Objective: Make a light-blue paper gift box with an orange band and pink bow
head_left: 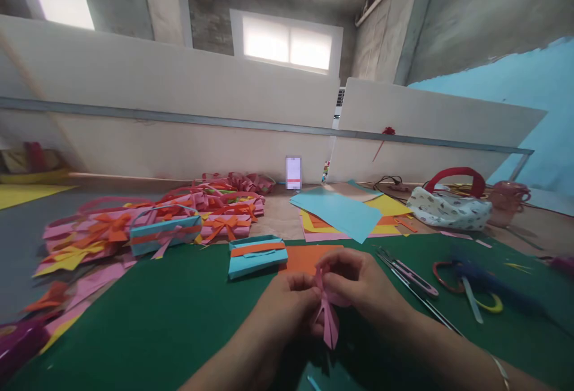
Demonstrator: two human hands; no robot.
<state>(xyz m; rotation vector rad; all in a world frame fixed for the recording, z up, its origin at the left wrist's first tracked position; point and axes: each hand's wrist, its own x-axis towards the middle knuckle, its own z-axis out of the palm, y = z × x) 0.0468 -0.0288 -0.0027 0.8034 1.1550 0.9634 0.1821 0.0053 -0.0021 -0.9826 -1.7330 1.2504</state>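
Note:
Between my two hands is a pink paper bow (330, 326), its pointed tails hanging down over the green mat. My left hand (293, 301) pinches it at the left side. From the right, my right hand (354, 280) grips its upper part with thumb and fingers. Part of the bow is hidden behind the fingers. Just beyond my left hand lies a folded blue paper bag (258, 262) with an orange strip across it. An orange paper sheet (309, 255) lies partly under my hands.
Finished paper bags with bows (112, 226) pile up at the left. Coloured sheets (338, 211) lie behind the green mat (179, 313). Tweezers (403, 277), a pink cutter (417, 277), scissors (470, 295) and a blue glue gun (497, 283) lie right. A phone (293, 171) stands at the back.

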